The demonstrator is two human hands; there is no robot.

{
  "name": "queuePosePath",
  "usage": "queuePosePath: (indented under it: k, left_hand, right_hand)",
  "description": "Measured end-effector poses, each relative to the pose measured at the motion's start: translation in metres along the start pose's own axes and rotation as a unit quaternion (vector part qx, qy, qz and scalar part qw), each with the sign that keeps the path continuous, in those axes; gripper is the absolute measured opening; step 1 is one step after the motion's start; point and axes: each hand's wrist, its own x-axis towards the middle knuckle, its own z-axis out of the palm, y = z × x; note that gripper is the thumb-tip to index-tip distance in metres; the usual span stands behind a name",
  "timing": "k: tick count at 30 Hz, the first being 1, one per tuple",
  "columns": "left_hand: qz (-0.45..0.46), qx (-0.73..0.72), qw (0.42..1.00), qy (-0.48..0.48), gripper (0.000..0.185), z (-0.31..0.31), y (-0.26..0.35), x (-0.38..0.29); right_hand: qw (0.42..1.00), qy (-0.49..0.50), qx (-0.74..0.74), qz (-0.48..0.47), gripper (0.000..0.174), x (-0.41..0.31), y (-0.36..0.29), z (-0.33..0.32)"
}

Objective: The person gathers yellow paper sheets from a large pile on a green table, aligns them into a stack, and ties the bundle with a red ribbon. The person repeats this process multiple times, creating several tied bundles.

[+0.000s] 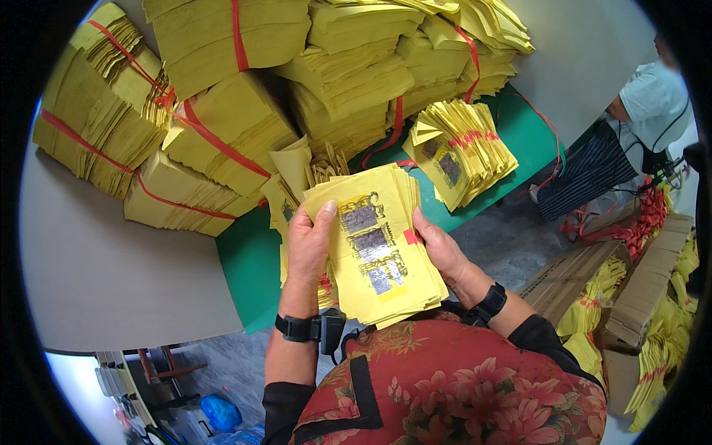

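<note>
My left hand (311,236) grips the left edge of a stack of yellow paper sheets (411,283), its thumb on the top sheet. On the stack's right edge rests my right hand (442,250), thumb beside a small red paper strip (411,237). Three silver foil patches with black print run down the top sheet. The stack is tilted in front of my body, and its edges are slightly uneven. Behind it, on the green table surface (245,278), stands a pile of yellow sheet bundles (461,150) wrapped with red strips. More yellow sheets (283,206) lie partly hidden behind my left hand.
Large blocks of yellow paper (217,133) tied with red ribbon (239,33) rise at the back. At right, cardboard boxes (639,283) hold yellow bundles. A person (639,111) stands beyond the table. A blue plastic bag (221,413) lies on the floor at lower left.
</note>
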Motion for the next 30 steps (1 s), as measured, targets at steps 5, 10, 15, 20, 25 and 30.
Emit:
queuePosePath:
  k: [5, 10, 15, 20, 25, 30]
  left_hand:
    - [-0.024, 0.047, 0.999, 0.003, 0.026, -0.004, -0.003, -0.001]
    - [-0.008, 0.067, 0.998, 0.009, 0.027, -0.007, -0.010, -0.001]
    - [0.038, 0.104, 0.994, 0.026, 0.035, -0.002, -0.010, -0.004]
    - [-0.006, 0.042, 0.998, 0.052, 0.047, 0.008, -0.010, -0.011]
    - [-0.010, 0.028, 0.999, 0.015, 0.050, 0.014, -0.015, -0.022]
    - [0.050, 0.197, 0.979, 0.030, 0.056, 0.002, 0.006, -0.002]
  right_hand:
    - [1.000, 0.010, -0.002, 0.001, 0.062, -0.002, -0.001, 0.001]
    - [1.000, 0.025, 0.007, 0.006, 0.061, -0.005, -0.003, 0.002]
    - [0.999, 0.025, -0.016, -0.019, 0.059, -0.001, 0.000, -0.002]
    - [0.996, 0.032, -0.074, -0.029, 0.059, -0.001, -0.001, -0.004]
    - [0.998, -0.050, 0.018, -0.031, 0.061, -0.018, -0.005, 0.000]
    - [0.998, -0.059, -0.028, -0.012, 0.065, -0.019, -0.007, 0.000]
